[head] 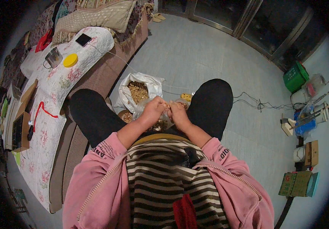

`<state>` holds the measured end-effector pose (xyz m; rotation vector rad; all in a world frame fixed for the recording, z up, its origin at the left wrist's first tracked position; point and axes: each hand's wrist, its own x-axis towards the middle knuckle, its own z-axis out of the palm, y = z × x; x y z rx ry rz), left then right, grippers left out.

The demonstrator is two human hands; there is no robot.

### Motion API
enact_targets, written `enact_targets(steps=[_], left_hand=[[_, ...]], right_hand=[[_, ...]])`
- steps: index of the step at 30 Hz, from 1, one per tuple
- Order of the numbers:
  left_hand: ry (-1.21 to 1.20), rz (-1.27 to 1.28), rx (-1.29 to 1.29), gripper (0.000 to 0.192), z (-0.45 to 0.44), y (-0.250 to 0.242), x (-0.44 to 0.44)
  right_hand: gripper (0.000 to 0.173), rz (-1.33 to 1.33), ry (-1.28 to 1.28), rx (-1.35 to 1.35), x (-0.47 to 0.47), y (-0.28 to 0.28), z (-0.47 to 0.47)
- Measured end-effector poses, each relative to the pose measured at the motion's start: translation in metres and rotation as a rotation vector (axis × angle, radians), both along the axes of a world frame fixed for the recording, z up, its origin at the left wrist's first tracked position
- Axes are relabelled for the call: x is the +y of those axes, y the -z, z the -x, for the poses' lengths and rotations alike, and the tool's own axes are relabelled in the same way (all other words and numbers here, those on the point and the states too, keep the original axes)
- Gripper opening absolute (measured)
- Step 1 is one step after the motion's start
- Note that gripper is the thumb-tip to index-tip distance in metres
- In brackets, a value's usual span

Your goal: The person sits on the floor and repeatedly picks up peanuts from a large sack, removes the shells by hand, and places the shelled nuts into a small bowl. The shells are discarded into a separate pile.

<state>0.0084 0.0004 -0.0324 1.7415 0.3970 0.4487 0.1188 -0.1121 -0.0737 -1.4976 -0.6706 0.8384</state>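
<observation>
My left hand (155,110) and my right hand (178,114) meet between my knees, fingertips pinched together around something too small to make out, perhaps a nut. Just beyond my left hand stands a white plastic bag (121,91) with its mouth spread, holding what look like unshelled peanuts (138,91). A round container of reddish kernels (126,116) sits below that bag. Under my hands lies a clear plastic bag (164,126) with darker bits in it, partly hidden by my wrists. Behind my right hand shows part of another container with reddish contents (185,103).
At left, a sofa with a floral cover (76,71) bears a phone (83,40), a glass mug (53,58), a yellow lid (70,60) and a cardboard box (24,128). A yellow power strip (186,96) and black cables (258,104) lie on the floor. A green bin (295,77) stands by the right wall.
</observation>
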Motion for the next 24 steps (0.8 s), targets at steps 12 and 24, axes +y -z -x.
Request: enact_targets(steps=[12, 24], left_hand=[[-0.01, -0.092, 0.053, 0.016, 0.002, 0.001, 0.014], [0.037, -0.276, -0.04, 0.015, 0.004, -0.003, 0.012]], right_hand=[[0.031, -0.082, -0.105, 0.581, -0.007, -0.037, 0.002], [0.021, -0.243, -0.134, 0.734, -0.006, -0.022, -0.006]])
